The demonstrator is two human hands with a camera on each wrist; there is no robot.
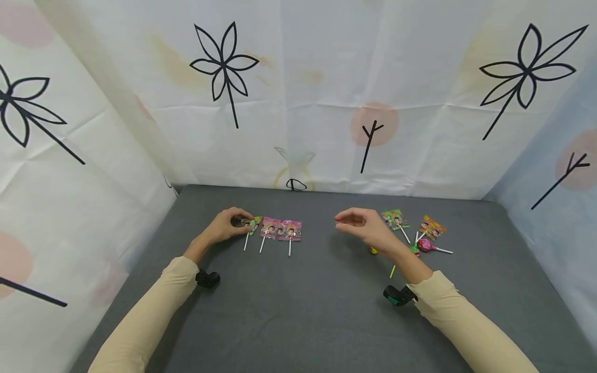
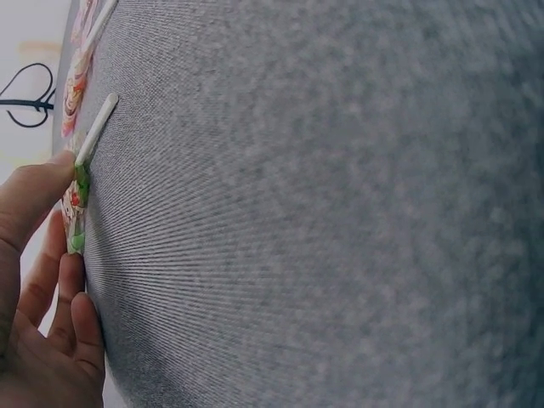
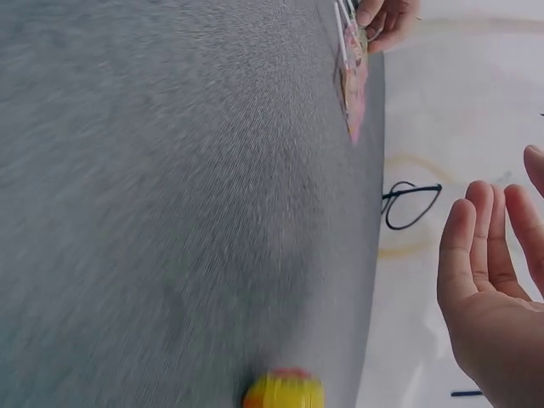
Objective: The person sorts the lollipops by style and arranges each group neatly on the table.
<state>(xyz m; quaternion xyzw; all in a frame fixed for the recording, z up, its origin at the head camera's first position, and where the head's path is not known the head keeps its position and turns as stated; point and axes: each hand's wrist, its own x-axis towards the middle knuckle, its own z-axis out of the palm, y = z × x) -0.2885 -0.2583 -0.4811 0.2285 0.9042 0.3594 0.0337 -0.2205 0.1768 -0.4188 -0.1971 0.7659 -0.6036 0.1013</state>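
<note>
One green lollipop is pinched between the thumb and fingers of the left hand, toward the left of a grey table. Its white stick is pointed toward the person. Just to its right, two pink lollipops are laid side by side with their sticks pointed much the same way, so a short row of three is formed.

The right hand is held open above the table, well apart from the row, with its fingers gently bent and nothing gripped.

Around the right forearm, more sweets are scattered: a second green lollipop, an orange lollipop and a round pink lollipop. A yellow sweet is partly hidden by the right arm in the head view, but is seen near the bottom edge in the right wrist view.

Cream sleeves are worn on both arms. The table is backed by white cloth printed with black leaf shapes.
</note>
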